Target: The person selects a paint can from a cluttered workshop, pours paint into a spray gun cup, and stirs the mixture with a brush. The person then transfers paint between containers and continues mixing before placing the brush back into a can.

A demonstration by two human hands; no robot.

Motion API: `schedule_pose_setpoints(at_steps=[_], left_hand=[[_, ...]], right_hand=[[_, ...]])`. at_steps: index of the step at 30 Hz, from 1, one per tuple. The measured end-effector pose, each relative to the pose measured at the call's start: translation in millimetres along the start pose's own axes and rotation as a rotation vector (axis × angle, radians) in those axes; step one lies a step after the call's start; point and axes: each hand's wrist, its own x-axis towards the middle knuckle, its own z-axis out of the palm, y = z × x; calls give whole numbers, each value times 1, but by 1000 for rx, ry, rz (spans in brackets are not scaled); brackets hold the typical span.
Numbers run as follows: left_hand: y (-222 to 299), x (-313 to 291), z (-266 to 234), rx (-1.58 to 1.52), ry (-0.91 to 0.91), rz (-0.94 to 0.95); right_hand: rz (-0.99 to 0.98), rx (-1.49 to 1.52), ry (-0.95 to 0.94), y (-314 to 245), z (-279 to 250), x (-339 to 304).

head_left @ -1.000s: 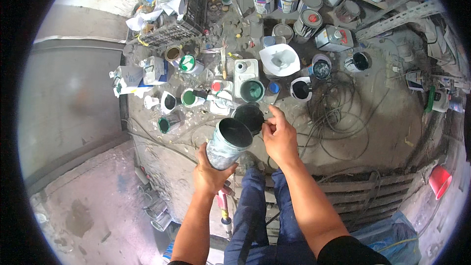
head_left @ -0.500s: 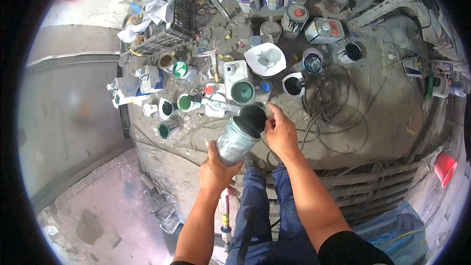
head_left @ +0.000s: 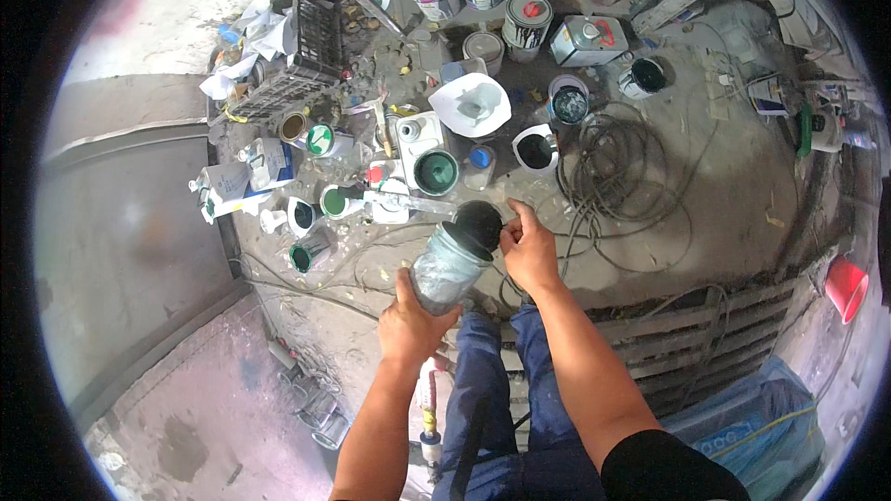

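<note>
My left hand [head_left: 415,323] is wrapped around a cloudy, silvery cylindrical container [head_left: 440,271], tilted with its top away from me. At its upper end sits a black round top [head_left: 479,226]. The curled fingers of my right hand [head_left: 532,250] press on the right rim of this black piece, with the index finger pointing up past it. Just beyond, a clear flat stick [head_left: 413,201] reaches leftward over the small pots; whether it touches the black piece I cannot tell. An open can of dark green paint [head_left: 436,172] stands behind it.
Several paint pots and cans crowd the floor ahead, among them a white paper funnel [head_left: 471,102] and a red-capped can [head_left: 527,28]. A coiled black hose [head_left: 617,167] lies to the right. At the far left is a black crate [head_left: 316,32]; a red cup [head_left: 845,289] hangs at right.
The view has shifted slightly, so the floor items appear a little to the left and higher. Both hands keep their places on the container and its black top.
</note>
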Motion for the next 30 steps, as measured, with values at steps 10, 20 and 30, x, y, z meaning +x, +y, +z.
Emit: schedule_pose_setpoints(at_steps=[10,20,30], left_hand=[[-2,-3,-1,29,-12,2],[-12,-5,-7,33,-18,5],[-31,-1,-2,25,-47,28]], right_hand=[[55,97,6,3,1,-6],[76,61,-3,-3,8,-12],[25,34,14,4,26,-15]])
